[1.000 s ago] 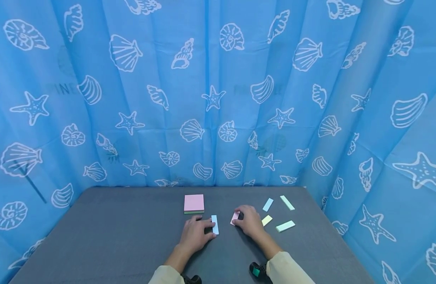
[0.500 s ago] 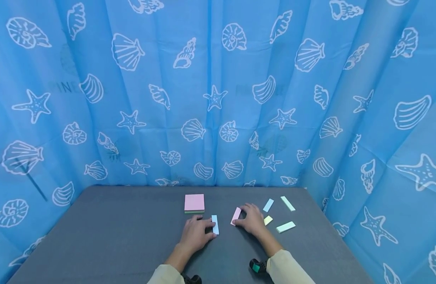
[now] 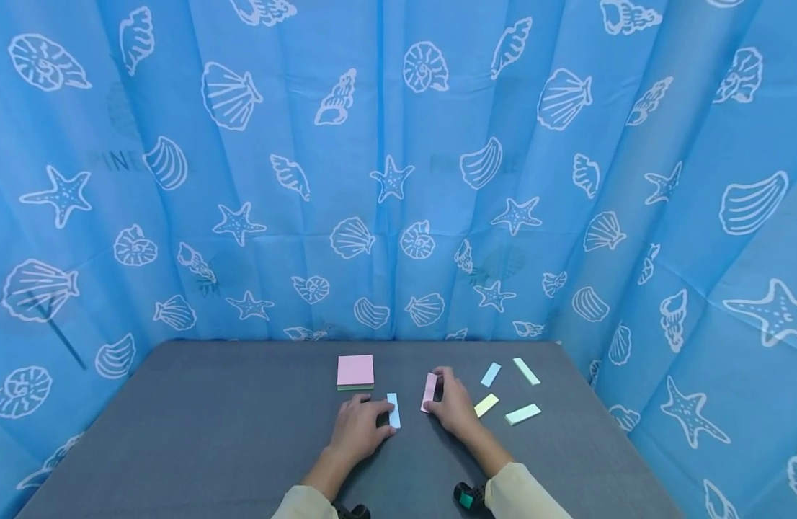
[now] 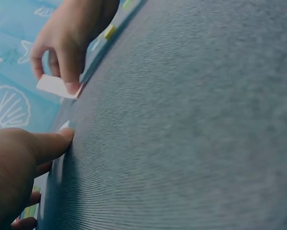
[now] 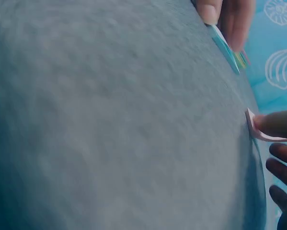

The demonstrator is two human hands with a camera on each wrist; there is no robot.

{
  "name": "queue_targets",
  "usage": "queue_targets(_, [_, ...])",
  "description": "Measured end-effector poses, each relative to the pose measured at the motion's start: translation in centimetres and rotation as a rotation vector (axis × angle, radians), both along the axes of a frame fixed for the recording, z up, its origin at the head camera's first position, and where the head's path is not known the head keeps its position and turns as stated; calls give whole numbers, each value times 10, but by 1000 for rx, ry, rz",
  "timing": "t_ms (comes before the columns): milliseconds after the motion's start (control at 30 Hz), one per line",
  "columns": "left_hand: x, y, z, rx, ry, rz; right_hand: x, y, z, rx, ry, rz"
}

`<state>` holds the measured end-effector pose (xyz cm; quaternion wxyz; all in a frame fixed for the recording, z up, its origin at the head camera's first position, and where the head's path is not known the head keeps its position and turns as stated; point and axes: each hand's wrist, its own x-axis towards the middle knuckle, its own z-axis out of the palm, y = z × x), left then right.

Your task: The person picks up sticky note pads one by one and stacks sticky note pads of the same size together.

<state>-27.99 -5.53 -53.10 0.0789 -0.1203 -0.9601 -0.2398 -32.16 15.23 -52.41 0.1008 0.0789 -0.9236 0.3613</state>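
My left hand [image 3: 359,430] holds a narrow pale-blue sticky-note pad [image 3: 393,411] at the table, thumb near its lower end and fingers along its left side. To its right, my right hand [image 3: 453,405] grips a narrow pink sticky-note pad [image 3: 429,393] between thumb at the near end and fingers at the far end. In the left wrist view the pink pad [image 4: 54,86] looks tilted up off the cloth. The right wrist view shows the thumb pressing the pink pad [image 5: 252,125], the blue pad [image 5: 223,45] lying beyond.
A square sticky-note stack [image 3: 355,371], pink on top with green below, lies behind my left hand. Right of my right hand are a yellow strip [image 3: 486,405], a blue strip [image 3: 491,375] and two pale-green strips [image 3: 522,414]. A blue shell-patterned curtain [image 3: 385,180] hangs behind the grey table.
My right hand's fingers have shifted from over the pink pad to its far end, so more of the pad and the yellow strip shows. The left hand stays in place.
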Motion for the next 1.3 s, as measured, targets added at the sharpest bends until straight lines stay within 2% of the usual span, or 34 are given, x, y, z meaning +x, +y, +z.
queue_targets(267, [3, 2, -1, -14, 18, 22, -1, -10, 7, -18, 83, 95])
queue_targets(433, [2, 2, -1, -18, 17, 27, -3, -18, 16, -83, 104, 126])
queue_targets(567, [1, 2, -1, -22, 20, 31, -5, -25, 23, -170, 56, 126])
queue_targets(667, [1, 1, -2, -21, 23, 30, -7, -30, 25, -223, -13, 110])
queue_targets(800, [1, 1, -2, -12, 16, 25, -9, -37, 21, -297, -100, 84])
queue_targets(933, [2, 1, -1, 1, -2, 27, -12, -43, 14, -348, -143, 48])
queue_targets(1133, [2, 1, -1, 7, -5, 22, -16, -50, 7, -344, -152, 29])
queue_targets(1300, [1, 0, -2, 9, -10, 14, -20, -54, 6, -255, -116, 40])
